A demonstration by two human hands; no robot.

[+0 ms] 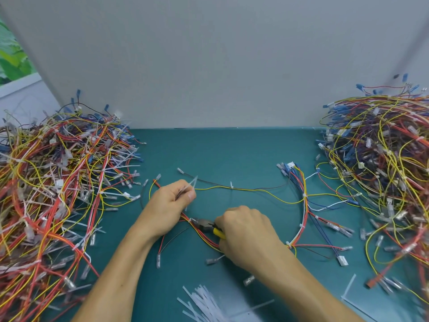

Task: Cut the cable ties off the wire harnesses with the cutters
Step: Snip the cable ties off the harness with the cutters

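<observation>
Teal mat (pixel 232 154) covers the bench, and its far edge at 12 o'clock runs straight under a plain grey wall (pixel 209 54). Open room is a wedge: a tall heap (pixel 58 182) of red, yellow and blue wires fills the 9 o'clock side, a second heap (pixel 383 170) crowds 3 o'clock, and bare mat lies between them from the middle up to the wall. One harness (pixel 304 205) is spread across the middle, looping from the hands out toward 3 o'clock, with white ties along its bundle and clear connectors at the wire ends. The left hand (pixel 169 205) sits just toward 9 o'clock of centre, fingers curled round the harness wires, with pale tie tails sticking out by the thumb. The right hand (pixel 246 231), just toward 5 o'clock of it, is clenched round the yellow handles of the cutters (pixel 209 225). Their dark nose points to 9 o'clock and reaches a white tie (pixel 190 220) on the red and yellow strands just below the left wrist; whether the blades have closed on it cannot be told. A pile of cut ties (pixel 204 300) lies at 6 o'clock between the forearms, and a few strips (pixel 349 285) lie toward 4 o'clock. Past the wall's slanting edge at 10 o'clock, a window (pixel 11 54) shows green leaves.
</observation>
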